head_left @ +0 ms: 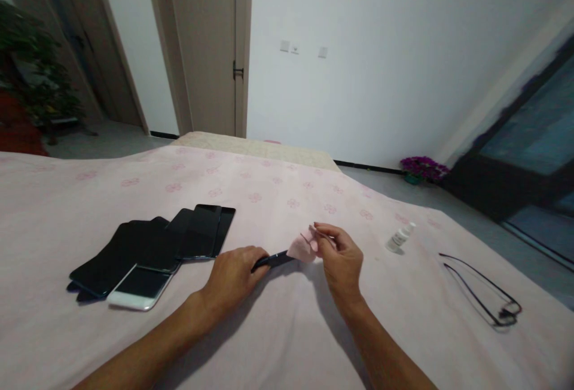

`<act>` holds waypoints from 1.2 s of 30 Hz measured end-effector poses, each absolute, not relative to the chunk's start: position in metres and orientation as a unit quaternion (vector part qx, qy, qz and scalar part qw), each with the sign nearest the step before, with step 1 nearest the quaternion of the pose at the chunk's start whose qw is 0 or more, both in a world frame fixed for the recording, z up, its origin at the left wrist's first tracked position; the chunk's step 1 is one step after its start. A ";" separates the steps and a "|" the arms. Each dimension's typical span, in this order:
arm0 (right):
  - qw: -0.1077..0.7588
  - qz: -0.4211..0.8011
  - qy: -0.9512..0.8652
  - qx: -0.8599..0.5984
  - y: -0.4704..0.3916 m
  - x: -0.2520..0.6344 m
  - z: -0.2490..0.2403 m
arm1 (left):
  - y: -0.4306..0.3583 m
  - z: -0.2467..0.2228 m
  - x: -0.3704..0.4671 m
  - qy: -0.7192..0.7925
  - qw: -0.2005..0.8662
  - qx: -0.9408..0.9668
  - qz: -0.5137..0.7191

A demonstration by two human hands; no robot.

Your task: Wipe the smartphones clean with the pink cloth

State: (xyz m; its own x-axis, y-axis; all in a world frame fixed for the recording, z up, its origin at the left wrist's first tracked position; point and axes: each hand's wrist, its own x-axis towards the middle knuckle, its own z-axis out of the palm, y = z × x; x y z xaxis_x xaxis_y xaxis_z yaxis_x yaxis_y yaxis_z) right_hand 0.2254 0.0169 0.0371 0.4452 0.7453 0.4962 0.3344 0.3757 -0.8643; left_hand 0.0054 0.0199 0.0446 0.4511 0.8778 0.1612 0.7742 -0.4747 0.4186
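Note:
Near the middle of the view, my left hand (237, 271) is closed around one end of a thin black object (278, 258), seen edge-on and probably a phone. A small pink cloth (303, 247) covers its other end. My right hand (341, 258) pinches that cloth between thumb and fingers. Several black phones (147, 243) lie overlapping to the left, with a white-framed phone (141, 287) at their front edge. A small white bottle (400, 237) stands tilted in view to the right of my right hand.
Black-framed glasses (482, 288) rest at the right on the pink flowered cloth cover (269, 204). Beyond the covered surface are a door (206, 43), a white wall and a pot of purple flowers (424, 167). A green plant (33, 67) stands at far left.

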 end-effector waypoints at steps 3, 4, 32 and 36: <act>0.670 0.241 -0.426 -0.558 0.022 0.227 0.037 | 0.020 0.044 0.005 0.492 0.145 0.840 0.179; 0.668 0.255 -0.421 -0.558 0.023 0.229 0.035 | 0.020 0.044 0.005 0.492 0.145 0.839 0.180; 0.434 -0.039 -0.759 -0.484 0.016 0.247 0.021 | 0.027 0.054 -0.004 0.478 0.165 0.853 0.131; 0.396 -0.042 -0.783 -0.478 0.017 0.251 0.027 | 0.030 0.068 -0.014 0.499 0.150 0.852 0.058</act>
